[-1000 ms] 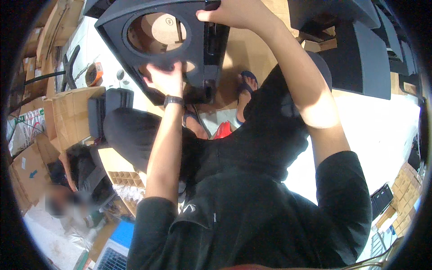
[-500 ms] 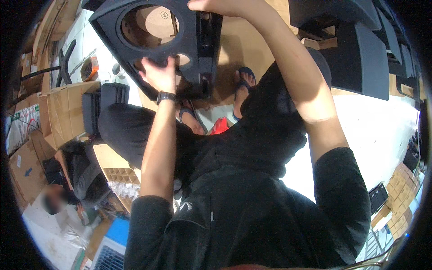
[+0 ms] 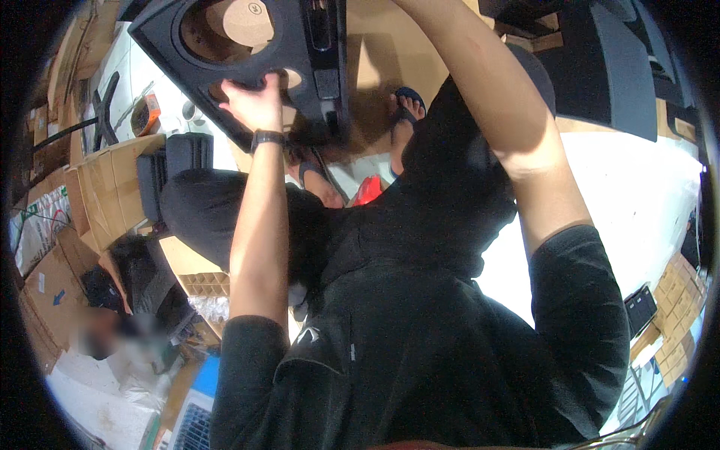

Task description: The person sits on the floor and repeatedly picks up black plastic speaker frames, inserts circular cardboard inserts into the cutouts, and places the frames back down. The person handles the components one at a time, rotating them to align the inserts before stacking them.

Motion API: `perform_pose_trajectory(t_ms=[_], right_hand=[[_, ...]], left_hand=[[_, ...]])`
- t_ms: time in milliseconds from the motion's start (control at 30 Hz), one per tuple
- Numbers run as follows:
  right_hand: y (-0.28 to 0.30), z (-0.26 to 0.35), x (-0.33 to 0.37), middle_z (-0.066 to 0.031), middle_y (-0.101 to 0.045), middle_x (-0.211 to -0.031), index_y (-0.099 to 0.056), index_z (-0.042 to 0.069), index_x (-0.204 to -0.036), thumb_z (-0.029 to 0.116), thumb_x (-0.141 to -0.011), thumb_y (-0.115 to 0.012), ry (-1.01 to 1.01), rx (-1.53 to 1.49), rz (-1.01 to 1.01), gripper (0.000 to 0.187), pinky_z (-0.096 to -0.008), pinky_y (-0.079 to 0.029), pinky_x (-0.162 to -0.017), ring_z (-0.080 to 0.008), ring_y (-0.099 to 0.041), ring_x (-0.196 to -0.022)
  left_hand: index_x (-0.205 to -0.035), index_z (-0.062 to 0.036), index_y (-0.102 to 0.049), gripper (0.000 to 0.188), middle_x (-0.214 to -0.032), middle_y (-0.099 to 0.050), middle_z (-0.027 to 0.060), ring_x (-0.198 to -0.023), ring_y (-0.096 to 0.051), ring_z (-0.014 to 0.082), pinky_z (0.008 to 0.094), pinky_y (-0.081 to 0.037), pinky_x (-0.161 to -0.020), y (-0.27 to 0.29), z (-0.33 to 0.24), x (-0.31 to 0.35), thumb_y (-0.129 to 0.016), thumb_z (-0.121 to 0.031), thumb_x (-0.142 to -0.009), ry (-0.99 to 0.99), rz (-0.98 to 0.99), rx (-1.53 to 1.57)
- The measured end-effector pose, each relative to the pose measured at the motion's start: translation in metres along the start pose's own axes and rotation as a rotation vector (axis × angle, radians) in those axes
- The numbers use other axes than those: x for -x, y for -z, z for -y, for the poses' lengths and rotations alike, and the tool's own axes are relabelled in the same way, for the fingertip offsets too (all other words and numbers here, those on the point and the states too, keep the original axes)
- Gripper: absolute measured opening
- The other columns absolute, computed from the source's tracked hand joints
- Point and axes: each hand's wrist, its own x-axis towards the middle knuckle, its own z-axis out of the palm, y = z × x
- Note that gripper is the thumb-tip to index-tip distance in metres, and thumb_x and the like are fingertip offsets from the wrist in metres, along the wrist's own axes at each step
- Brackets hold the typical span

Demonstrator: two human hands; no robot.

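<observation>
A black speaker cabinet (image 3: 296, 56) with a large round opening and smaller holes in its face stands in front of me, partly cut off by the top of the view. Through the large opening, bare wood shows inside. My left hand (image 3: 255, 103), with a dark watch on its wrist, grips the cabinet's face below that opening. Its thumb is beside a small hole, and the fingers curl at another hole, their tips partly hidden. My right forearm (image 3: 480, 67) reaches past the cabinet's right side and leaves the picture at the top, so that hand is out of sight.
Brown cardboard (image 3: 375, 60) lies under the cabinet by my feet. More dark cabinets (image 3: 600, 75) stand at the right. On the left are a cardboard box (image 3: 116, 184), black padded pieces (image 3: 187, 154) and an orange-sided roll (image 3: 146, 112). A person (image 3: 105, 330) is at the lower left.
The cabinet, with my left hand on it, sits a little higher and further left in view. My right hand, earlier on the cabinet's top edge, has passed beyond the top of the picture.
</observation>
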Motion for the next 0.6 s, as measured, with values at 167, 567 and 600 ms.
perform_pose_trajectory(t_ms=[167, 567, 600], right_hand=[[0.007, 0.004, -0.005, -0.0225, -0.068, -0.130, -0.068, 0.010, -0.135, 0.049, -0.070, -0.081, -0.143, 0.016, 0.096, 0.076, -0.0429, -0.051, -0.107, -0.0359, -0.066, -0.121], [0.007, 0.008, -0.006, -0.0166, -0.072, -0.125, -0.072, 0.014, -0.129, 0.048, -0.071, -0.083, -0.166, 0.042, 0.049, 0.068, -0.0423, -0.053, -0.103, -0.0321, -0.069, -0.117], [0.008, 0.007, -0.005, -0.0165, -0.072, -0.125, -0.072, 0.014, -0.129, 0.048, -0.071, -0.083, -0.187, 0.040, 0.065, 0.068, -0.0420, -0.053, -0.103, -0.0319, -0.069, -0.117]], left_hand=[[-0.136, 0.0110, -0.044, 0.084, -0.120, -0.067, 0.0333, -0.120, -0.063, 0.0479, 0.0512, -0.019, -0.126, -0.001, 0.004, -0.003, -0.082, -0.030, -0.073, -0.064, 0.023, 0.013], [-0.115, 0.0091, -0.054, 0.067, -0.113, -0.070, 0.0285, -0.105, -0.070, 0.0411, 0.0456, -0.055, -0.095, 0.012, -0.015, -0.012, -0.087, -0.032, -0.075, -0.044, 0.098, 0.089], [-0.116, 0.0092, -0.053, 0.071, -0.114, -0.070, 0.0291, -0.107, -0.070, 0.0426, 0.0464, -0.054, -0.094, 0.012, -0.017, -0.012, -0.088, -0.037, -0.075, -0.051, 0.097, 0.039]])
